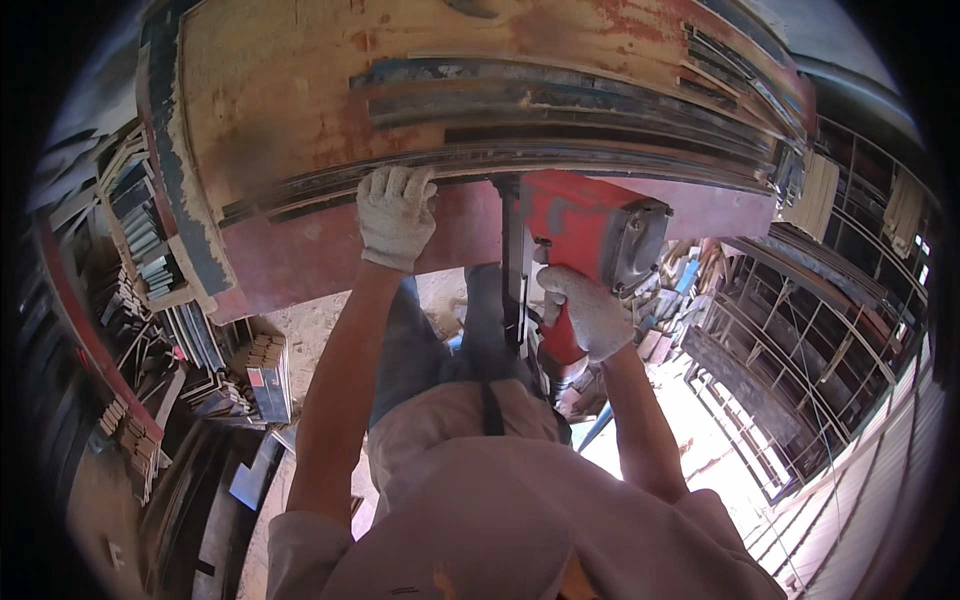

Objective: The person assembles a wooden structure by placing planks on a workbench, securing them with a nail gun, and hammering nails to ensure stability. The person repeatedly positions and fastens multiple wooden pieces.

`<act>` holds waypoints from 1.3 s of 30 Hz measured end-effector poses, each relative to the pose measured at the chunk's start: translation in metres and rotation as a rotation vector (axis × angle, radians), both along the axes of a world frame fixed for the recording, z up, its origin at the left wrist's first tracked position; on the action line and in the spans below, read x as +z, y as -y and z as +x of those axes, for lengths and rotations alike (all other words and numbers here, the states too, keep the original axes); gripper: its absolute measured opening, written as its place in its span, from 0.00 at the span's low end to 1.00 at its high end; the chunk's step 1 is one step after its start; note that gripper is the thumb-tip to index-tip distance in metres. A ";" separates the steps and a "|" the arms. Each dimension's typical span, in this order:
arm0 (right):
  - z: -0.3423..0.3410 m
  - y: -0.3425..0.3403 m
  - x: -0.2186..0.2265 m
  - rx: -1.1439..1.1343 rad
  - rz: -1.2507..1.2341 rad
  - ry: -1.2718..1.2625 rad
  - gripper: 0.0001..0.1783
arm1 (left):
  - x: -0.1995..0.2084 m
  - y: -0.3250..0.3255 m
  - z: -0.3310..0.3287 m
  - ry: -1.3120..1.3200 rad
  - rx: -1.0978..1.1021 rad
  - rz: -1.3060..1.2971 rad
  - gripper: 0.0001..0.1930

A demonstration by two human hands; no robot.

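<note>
- Nearest the camera is your pale, loose cloth shirt (480, 490), filling the lower middle, with both bare forearms reaching up past it toward the bench.
- Ahead of you stands a large, wooden, yellow-brown bench (270, 120) with reddish stains. Long, narrow, dark strips (480, 100) lie along its top, roughly parallel to your side, perhaps to be within reach.
- Below the near edge runs a broad, flat, dusty-pink panel (310, 255); whether it belongs to the bench is unclear.
- Just right of centre, at that near edge, is a red, boxy power tool (570, 215) with a dark grey end cap, looking like a nail gun. Its narrow dark front column (514, 270) stands upright against the edge, probably to keep it square.
- Your left hand (397, 215), in an off-white knitted glove, is curled at the edge, left of the tool, seemingly to steady it; what the hidden fingertips grip, you cannot tell.
- Your right hand (590, 312), gloved alike, is closed around the tool's red handle, apparently bearing its weight from below.
- Stacked wooden boards (268, 378) stand low on your left.
</note>
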State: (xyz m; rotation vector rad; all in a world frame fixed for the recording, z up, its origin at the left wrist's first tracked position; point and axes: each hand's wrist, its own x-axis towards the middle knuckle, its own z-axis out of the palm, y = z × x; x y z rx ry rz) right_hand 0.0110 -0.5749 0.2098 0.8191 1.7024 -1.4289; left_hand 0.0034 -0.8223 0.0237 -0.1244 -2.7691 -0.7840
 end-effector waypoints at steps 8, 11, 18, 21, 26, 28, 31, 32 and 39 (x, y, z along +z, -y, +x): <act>0.019 0.006 0.000 0.034 -0.105 0.013 0.10 | 0.021 0.056 0.011 0.004 -0.020 -0.027 0.18; 0.033 0.017 -0.014 0.151 -0.095 -0.029 0.15 | 0.021 0.135 0.035 -0.015 0.062 -0.185 0.17; 0.037 0.047 -0.031 0.217 -0.148 -0.018 0.15 | 0.017 0.151 0.038 -0.023 0.049 -0.082 0.16; 0.032 0.060 -0.022 0.267 -0.079 -0.056 0.14 | 0.014 0.152 0.040 -0.010 0.037 -0.055 0.15; 0.026 0.082 -0.005 0.073 -0.033 -0.005 0.12 | 0.009 0.154 0.040 -0.014 0.038 -0.026 0.14; 0.029 0.079 -0.003 0.126 -0.018 -0.029 0.12 | 0.010 0.154 0.040 -0.003 0.039 -0.024 0.15; 0.049 0.076 -0.015 0.117 -0.046 -0.173 0.14 | 0.014 0.153 0.039 0.005 0.039 -0.015 0.17; 0.052 0.076 -0.019 0.102 -0.073 -0.163 0.14 | 0.015 0.154 0.039 0.002 0.036 -0.003 0.15; 0.058 0.102 -0.028 0.089 -0.264 -0.045 0.16 | 0.020 0.157 0.039 -0.068 0.068 0.216 0.17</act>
